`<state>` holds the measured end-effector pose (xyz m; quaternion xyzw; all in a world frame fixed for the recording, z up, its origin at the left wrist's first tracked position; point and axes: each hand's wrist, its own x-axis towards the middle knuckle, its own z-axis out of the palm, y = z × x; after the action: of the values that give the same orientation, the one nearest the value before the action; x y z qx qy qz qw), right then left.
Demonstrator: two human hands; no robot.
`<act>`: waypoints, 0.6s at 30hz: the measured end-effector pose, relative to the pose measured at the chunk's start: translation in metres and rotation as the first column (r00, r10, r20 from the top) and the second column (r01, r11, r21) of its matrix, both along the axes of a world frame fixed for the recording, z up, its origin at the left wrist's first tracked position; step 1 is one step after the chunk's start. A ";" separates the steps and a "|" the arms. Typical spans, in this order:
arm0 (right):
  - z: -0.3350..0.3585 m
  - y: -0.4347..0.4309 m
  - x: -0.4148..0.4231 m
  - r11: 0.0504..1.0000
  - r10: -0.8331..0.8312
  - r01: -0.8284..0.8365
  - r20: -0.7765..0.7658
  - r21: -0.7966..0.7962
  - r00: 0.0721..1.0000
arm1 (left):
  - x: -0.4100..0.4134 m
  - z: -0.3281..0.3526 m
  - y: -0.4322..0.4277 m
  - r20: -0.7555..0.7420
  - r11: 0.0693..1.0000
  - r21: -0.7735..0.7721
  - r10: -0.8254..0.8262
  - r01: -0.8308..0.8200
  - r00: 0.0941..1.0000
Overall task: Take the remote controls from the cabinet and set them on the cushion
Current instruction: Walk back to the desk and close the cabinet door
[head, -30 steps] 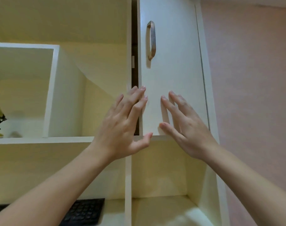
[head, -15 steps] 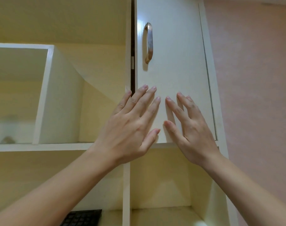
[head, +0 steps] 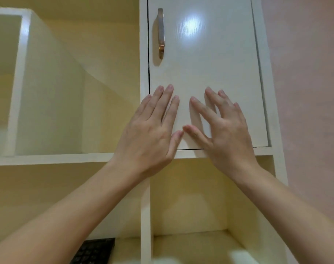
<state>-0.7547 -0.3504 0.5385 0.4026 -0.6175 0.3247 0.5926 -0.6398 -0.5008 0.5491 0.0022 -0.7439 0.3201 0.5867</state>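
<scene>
A white cabinet door (head: pixel 215 60) with a metal handle (head: pixel 161 33) near its left edge fills the upper middle and sits flush in its frame. Both my hands lie flat against its lower part. My left hand (head: pixel 153 134) presses with straight fingers near the door's left edge. My right hand (head: pixel 223 128) presses beside it with fingers spread. No remote control and no cushion is in view.
Open cream shelf compartments (head: pixel 71 92) lie to the left of the door, and another compartment (head: pixel 200 197) opens below it. A black keyboard (head: pixel 94 252) lies on the lower left shelf. A pinkish wall (head: pixel 310 92) stands to the right.
The door stood ajar with a dark gap at its left edge; it has swung into its frame. Both hands moved forward with it, flat on the door.
</scene>
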 end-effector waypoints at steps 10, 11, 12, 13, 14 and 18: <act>0.005 0.017 0.026 0.983 -0.100 0.079 0.124 0.166 0.987 | 0.007 -0.009 0.019 0.063 0.992 0.122 -0.040 0.032 0.997; 0.006 0.022 0.031 0.977 -0.114 0.084 0.150 0.194 0.982 | 0.010 -0.013 0.024 0.086 0.990 0.139 -0.049 0.037 0.995; 0.006 0.027 0.037 0.972 -0.129 0.092 0.165 0.214 0.978 | 0.014 -0.018 0.029 0.100 0.987 0.153 -0.060 0.044 0.993; 0.005 0.033 0.043 0.968 -0.141 0.101 0.168 0.228 0.976 | 0.018 -0.023 0.033 0.117 0.984 0.169 -0.075 0.055 0.990; 0.004 0.039 0.050 0.965 -0.150 0.107 0.169 0.239 0.974 | 0.023 -0.028 0.037 0.131 0.980 0.188 -0.092 0.066 0.987; -0.019 0.057 0.068 0.959 -0.178 0.129 0.182 0.251 0.967 | 0.039 -0.059 0.048 0.166 0.960 0.258 -0.157 0.110 0.974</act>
<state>-0.6868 -0.2935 0.5196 0.3860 -0.7386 0.2406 0.4977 -0.6003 -0.4528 0.4901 -0.0050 -0.8275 0.1835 0.5305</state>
